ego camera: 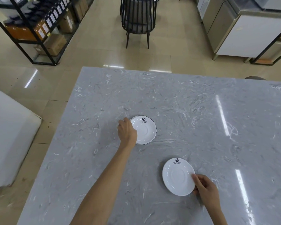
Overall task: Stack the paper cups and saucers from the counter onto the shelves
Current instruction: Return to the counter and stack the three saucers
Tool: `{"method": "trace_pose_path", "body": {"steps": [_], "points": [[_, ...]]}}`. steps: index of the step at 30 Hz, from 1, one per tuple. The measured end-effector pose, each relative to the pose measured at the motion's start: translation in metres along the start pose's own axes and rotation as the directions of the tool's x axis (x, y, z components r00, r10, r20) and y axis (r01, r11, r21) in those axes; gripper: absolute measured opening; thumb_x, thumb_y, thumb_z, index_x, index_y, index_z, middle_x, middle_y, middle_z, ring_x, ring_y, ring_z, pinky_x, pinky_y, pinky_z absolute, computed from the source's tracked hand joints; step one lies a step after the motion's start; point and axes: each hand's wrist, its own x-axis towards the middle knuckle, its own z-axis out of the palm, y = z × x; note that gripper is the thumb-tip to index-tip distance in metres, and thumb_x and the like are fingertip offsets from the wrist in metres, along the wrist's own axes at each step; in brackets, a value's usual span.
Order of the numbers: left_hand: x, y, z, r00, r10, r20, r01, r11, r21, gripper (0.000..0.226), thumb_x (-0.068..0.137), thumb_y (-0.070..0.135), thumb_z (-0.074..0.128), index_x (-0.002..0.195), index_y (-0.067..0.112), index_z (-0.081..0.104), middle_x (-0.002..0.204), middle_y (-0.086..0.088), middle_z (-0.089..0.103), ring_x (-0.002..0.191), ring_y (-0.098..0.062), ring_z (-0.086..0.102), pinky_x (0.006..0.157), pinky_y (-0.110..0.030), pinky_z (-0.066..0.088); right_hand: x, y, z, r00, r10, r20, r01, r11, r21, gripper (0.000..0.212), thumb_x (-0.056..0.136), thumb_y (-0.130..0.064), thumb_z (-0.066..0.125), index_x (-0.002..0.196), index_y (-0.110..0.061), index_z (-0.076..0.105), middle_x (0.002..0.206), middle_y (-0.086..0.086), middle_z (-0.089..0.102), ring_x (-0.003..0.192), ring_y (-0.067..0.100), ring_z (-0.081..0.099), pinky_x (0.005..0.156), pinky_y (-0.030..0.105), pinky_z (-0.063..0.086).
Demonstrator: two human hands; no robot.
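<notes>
Two white saucers with a dark logo are on the grey marble counter (201,111). The far saucer (145,129) lies flat near the counter's middle, and my left hand (126,131) rests on its left rim with fingers curled over the edge. The near saucer (178,177) is tilted, its right edge pinched by my right hand (204,187) just above the counter. No paper cups are in view.
A black metal shelf rack (39,30) with bottles and cardboard boxes stands at the far left across the tiled floor. A dark slatted chair (138,21) is beyond the counter. Steel cabinets (234,33) stand at the far right. A white block (8,135) sits left of the counter.
</notes>
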Motion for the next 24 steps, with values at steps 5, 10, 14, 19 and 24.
{"method": "trace_pose_path", "body": {"steps": [5, 10, 14, 19, 24], "points": [[0.003, 0.0, 0.001, 1.0, -0.015, 0.0, 0.015, 1.0, -0.015, 0.038, 0.082, -0.005, 0.057, 0.119, -0.001, 0.048, 0.127, -0.021, 0.051, 0.112, -0.038, 0.057, 0.085, -0.041, 0.051, -0.002, -0.001, 0.001, 1.0, 0.01, -0.016, -0.009, 0.999, 0.049, 0.009, 0.086, -0.024, 0.073, 0.078, -0.02, 0.074, 0.069, -0.001, 0.074, 0.062, 0.017, 0.069, 0.055, 0.028, 0.058], [0.003, -0.002, 0.0, 0.999, -0.047, 0.008, 0.048, 0.996, -0.081, 0.039, 0.081, -0.005, 0.057, 0.119, -0.001, 0.047, 0.127, -0.02, 0.047, 0.107, -0.04, 0.058, 0.079, -0.044, 0.051, -0.002, -0.003, 0.002, 0.999, 0.028, -0.022, -0.027, 0.998, 0.061, 0.009, 0.085, -0.022, 0.074, 0.077, -0.018, 0.075, 0.07, 0.0, 0.075, 0.061, 0.014, 0.069, 0.048, 0.016, 0.052], [0.004, -0.005, 0.0, 0.998, -0.066, 0.01, 0.067, 0.989, -0.135, 0.043, 0.08, -0.005, 0.056, 0.121, -0.003, 0.045, 0.127, -0.02, 0.049, 0.11, -0.04, 0.058, 0.081, -0.045, 0.051, -0.003, -0.004, 0.002, 0.999, 0.035, -0.022, -0.034, 0.997, 0.068, 0.008, 0.085, -0.021, 0.074, 0.078, -0.017, 0.075, 0.07, 0.001, 0.075, 0.056, 0.007, 0.067, 0.048, 0.017, 0.052], [0.002, -0.008, 0.002, 0.998, -0.068, 0.017, 0.07, 0.98, -0.184, 0.047, 0.079, -0.005, 0.056, 0.123, -0.002, 0.042, 0.128, -0.02, 0.047, 0.111, -0.041, 0.057, 0.078, -0.046, 0.05, -0.003, -0.006, 0.001, 1.0, 0.02, -0.012, -0.02, 0.999, 0.043, 0.007, 0.086, -0.019, 0.072, 0.081, -0.015, 0.074, 0.072, 0.001, 0.076, 0.055, 0.005, 0.068, 0.052, 0.018, 0.051], [0.002, -0.012, 0.003, 0.997, -0.063, 0.037, 0.07, 0.974, -0.214, 0.047, 0.08, -0.004, 0.055, 0.124, 0.002, 0.041, 0.128, -0.018, 0.045, 0.112, -0.04, 0.057, 0.076, -0.045, 0.047, -0.004, -0.009, 0.002, 1.0, 0.006, 0.001, -0.006, 1.0, 0.017, 0.008, 0.088, -0.018, 0.07, 0.085, -0.012, 0.074, 0.078, 0.005, 0.076, 0.056, 0.003, 0.068, 0.045, 0.013, 0.05]]}}
